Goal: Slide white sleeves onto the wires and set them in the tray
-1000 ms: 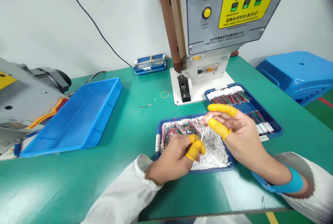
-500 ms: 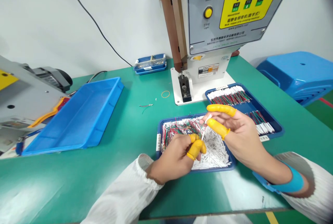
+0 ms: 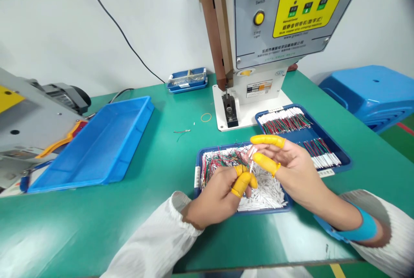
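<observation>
Yellow finger covers are on both hands. My left hand (image 3: 223,192) is closed, pinching a thin white piece (image 3: 251,166) that points up toward the other hand. My right hand (image 3: 287,161) holds small white tubes (image 3: 252,152) between thumb and fingers, close beside my left fingertips. Both hands are over a blue tray (image 3: 287,210) of loose white tubes (image 3: 267,192) and red, green and black wires (image 3: 223,159). Behind my right hand, a second blue tray (image 3: 347,161) carries rows of wires with white ends.
A crimping machine (image 3: 255,97) stands behind the trays. At left lies a large light-blue tray (image 3: 97,140), beside another machine (image 3: 26,127). A small tray (image 3: 187,80), a rubber band (image 3: 206,117) and a loose wire (image 3: 182,131) are farther back. A blue stool (image 3: 371,88) is at right.
My right hand has moved slightly left and closer to my left fingertips, with white tubes still in it. My left hand has barely moved.
</observation>
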### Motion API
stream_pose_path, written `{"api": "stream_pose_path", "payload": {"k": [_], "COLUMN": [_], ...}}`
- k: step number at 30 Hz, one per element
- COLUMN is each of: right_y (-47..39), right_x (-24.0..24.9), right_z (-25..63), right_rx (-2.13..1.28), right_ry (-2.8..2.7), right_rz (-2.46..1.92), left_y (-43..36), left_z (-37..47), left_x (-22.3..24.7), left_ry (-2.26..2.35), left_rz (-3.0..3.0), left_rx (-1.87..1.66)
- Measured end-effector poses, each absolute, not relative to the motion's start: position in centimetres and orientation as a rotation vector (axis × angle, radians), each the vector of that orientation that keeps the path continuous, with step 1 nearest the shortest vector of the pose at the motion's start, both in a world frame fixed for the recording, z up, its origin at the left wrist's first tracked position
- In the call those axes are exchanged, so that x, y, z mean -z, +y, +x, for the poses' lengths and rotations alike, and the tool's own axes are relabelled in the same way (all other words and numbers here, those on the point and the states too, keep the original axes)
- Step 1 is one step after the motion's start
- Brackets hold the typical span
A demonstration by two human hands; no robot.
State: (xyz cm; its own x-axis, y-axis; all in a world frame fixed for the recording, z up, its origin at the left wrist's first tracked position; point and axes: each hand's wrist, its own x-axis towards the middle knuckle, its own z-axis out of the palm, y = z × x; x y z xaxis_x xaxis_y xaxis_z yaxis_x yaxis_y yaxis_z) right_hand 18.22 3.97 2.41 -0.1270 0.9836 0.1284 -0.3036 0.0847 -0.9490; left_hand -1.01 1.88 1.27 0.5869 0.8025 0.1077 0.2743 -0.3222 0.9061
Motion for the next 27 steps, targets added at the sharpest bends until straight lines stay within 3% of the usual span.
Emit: {"api": "stream_pose_path", "payload": {"k": [27], "right_y": [3.72], "right_x": [-3.38], "right_z": [18.71], "right_rx": [-1.290], "right_ry": [-1.162], "right_rz": [-0.856], "left_y": [1.67], "left_z": [-0.81], "left_x": [-1.10], "left_ry": [0.843], "left_rz": [1.897], "left_rx": [-0.614]}}
